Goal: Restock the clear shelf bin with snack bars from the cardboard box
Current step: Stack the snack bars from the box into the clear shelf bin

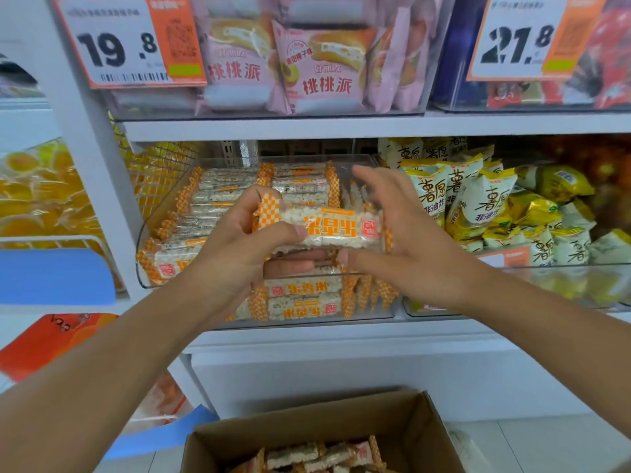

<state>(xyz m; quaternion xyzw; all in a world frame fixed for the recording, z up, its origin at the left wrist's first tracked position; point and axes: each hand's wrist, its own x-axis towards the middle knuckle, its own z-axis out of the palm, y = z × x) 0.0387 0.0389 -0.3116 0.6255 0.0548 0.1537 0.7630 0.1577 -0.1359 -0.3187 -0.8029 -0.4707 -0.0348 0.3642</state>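
A clear shelf bin [164, 199] on the middle shelf holds several rice snack bars in orange-checked wrappers, stacked in rows. My left hand [239, 247] grips a small stack of snack bars [334, 228] just above the bin's front rim, thumb on top and fingers underneath. My right hand [406, 233] is at the stack's right end, fingers spread and relaxed, thumb beneath it; a firm hold cannot be made out. The cardboard box [420, 428] stands open on the floor below, with more bars [321, 455] inside.
A second clear bin [563, 268] of yellow-and-white chip bags sits right beside the target bin. The shelf above [273, 129] carries pink cake packs and price tags. A wire basket [153, 172] and orange packs lie to the left.
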